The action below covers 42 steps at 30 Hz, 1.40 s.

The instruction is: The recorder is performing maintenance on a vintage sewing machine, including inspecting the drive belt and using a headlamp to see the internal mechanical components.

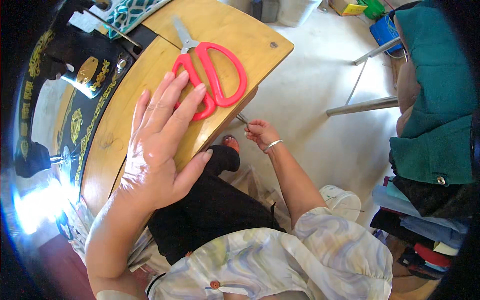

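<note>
My left hand (160,132) lies over the edge of the wooden sewing machine table (117,110), fingers outstretched and thumb apart. Its fingertips reach over or against one loop of a pair of scissors (214,95) with red handles. The scissors rest on the tabletop, blades pointing to the far side. Lower down, beside the table's right edge, my right hand (262,134) is closed in a pinch. From its fingers sticks a thin, greyish metal tool (241,118), partly hidden by the table edge; its kind does not show.
A black sewing machine (75,95) with gold ornament and a bright lamp stands at left. Patterned teal cloth (132,14) lies at the table's far end. On the right, a green garment (437,95) drapes a metal-legged seat above folded clothes (420,220). A white bucket (342,202) stands near my right arm.
</note>
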Each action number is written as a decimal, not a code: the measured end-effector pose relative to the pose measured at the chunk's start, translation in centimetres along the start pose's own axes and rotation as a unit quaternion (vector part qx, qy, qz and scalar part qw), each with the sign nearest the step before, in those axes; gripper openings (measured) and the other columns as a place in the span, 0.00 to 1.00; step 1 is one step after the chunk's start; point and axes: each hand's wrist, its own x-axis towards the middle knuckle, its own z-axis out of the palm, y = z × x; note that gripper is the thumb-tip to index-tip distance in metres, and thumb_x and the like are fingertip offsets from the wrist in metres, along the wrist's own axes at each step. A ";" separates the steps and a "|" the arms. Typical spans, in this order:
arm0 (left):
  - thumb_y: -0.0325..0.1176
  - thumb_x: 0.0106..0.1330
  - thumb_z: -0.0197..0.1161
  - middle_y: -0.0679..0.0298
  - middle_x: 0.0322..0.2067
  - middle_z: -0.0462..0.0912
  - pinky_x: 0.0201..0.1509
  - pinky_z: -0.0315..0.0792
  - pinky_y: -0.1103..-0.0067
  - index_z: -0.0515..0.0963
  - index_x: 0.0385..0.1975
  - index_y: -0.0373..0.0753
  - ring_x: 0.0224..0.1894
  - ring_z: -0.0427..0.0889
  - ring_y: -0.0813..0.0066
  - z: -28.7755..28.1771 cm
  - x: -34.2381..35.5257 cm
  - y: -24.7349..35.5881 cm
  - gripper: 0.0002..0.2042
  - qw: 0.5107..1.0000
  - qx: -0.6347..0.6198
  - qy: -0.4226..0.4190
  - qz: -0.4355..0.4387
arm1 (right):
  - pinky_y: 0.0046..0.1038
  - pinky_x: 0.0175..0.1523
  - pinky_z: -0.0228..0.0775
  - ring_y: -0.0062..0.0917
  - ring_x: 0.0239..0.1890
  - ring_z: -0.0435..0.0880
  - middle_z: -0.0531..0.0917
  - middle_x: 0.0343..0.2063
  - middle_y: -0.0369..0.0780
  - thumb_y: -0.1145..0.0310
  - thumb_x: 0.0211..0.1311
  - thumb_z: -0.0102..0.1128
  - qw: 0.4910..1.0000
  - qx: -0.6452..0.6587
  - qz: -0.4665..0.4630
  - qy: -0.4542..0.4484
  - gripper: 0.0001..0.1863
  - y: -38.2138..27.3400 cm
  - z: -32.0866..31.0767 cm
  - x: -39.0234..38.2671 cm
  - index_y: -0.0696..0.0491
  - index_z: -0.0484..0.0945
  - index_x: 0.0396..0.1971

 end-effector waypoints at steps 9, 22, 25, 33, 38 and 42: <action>0.32 0.41 0.64 0.49 0.55 0.60 0.60 0.49 0.58 0.63 0.53 0.39 0.60 0.56 0.51 0.2 -0.7 -0.4 0.33 0.999 -0.021 0.039 0.019 | 0.18 0.24 0.67 0.17 0.18 0.73 0.77 0.18 0.36 0.77 0.41 0.64 0.932 -0.322 -0.152 0.069 0.11 0.9 0.6 -0.3 0.56 0.71 0.24; 0.35 0.45 0.63 0.49 0.54 0.61 0.61 0.50 0.60 0.63 0.52 0.36 0.60 0.56 0.51 0.6 -1.6 -0.9 0.31 0.994 -0.037 0.092 0.033 | 0.18 0.23 0.66 0.17 0.17 0.74 0.77 0.15 0.36 0.75 0.42 0.64 0.737 -0.542 -0.392 0.097 0.08 0.7 2.2 -1.8 0.57 0.72 0.22; 0.36 0.47 0.62 0.49 0.54 0.62 0.61 0.50 0.61 0.63 0.52 0.35 0.60 0.56 0.51 0.6 -1.7 -0.9 0.30 0.994 -0.036 0.098 0.036 | 0.17 0.21 0.65 0.16 0.15 0.73 0.77 0.15 0.37 0.76 0.46 0.58 0.867 -0.400 -0.292 0.058 0.05 0.7 2.6 -1.8 0.57 0.71 0.24; 0.35 0.48 0.61 0.48 0.53 0.62 0.61 0.52 0.62 0.62 0.52 0.33 0.59 0.56 0.51 0.6 -1.9 -1.6 0.29 0.988 -0.072 0.128 0.051 | 0.18 0.20 0.63 0.17 0.14 0.72 0.75 0.13 0.37 0.76 0.49 0.50 0.836 -0.446 -0.308 0.086 0.05 0.3 0.8 1.6 0.58 0.69 0.27; 0.31 0.49 0.60 0.46 0.52 0.63 0.61 0.53 0.65 0.63 0.50 0.30 0.59 0.57 0.49 -1.5 -5.2 -1.7 0.27 0.985 -0.087 0.147 0.023 | 0.25 0.22 0.66 0.25 0.15 0.74 0.75 0.15 0.41 0.73 0.48 0.52 0.711 -0.531 -0.443 0.124 0.05 1.8 0.7 3.3 0.58 0.69 0.24; 0.29 0.49 0.60 0.46 0.51 0.65 0.60 0.55 0.65 0.65 0.48 0.31 0.58 0.59 0.50 -4.2 -7.8 -1.9 0.24 0.983 -0.074 0.170 0.013 | 0.20 0.17 0.66 0.22 0.14 0.74 0.76 0.16 0.40 0.71 0.50 0.55 0.873 -0.410 -0.248 0.087 0.08 0.1 -3.6 2.5 0.56 0.67 0.28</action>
